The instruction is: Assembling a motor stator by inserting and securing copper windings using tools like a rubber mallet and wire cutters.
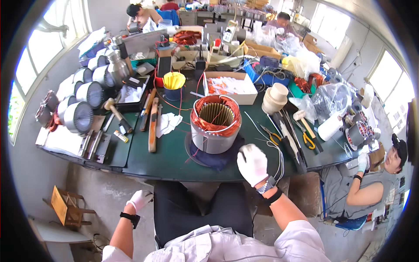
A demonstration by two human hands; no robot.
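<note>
One silver drum (214,140) with a red-brown wire ring on top stands near the front edge of the green counter (150,165) in the head view. One dark blue cloth (221,160) peeks out under it. Two mallets lie on the counter, a left mallet (117,115) and a right mallet (300,115). Two tools with yellow grips, the pliers (275,137) and the scissors (305,136), lie to the right. One white box (242,97) sits behind the drum.

Both hands wear white gloves. The right hand (253,165) has bent fingers and is at the counter's edge; I cannot tell if it grips anything. The left hand (140,199) is low beside the left knee, a bit curled; its grip is hidden too.

The drum is just ahead and left of the right hand, and well apart from the left hand, up and to its right.
</note>
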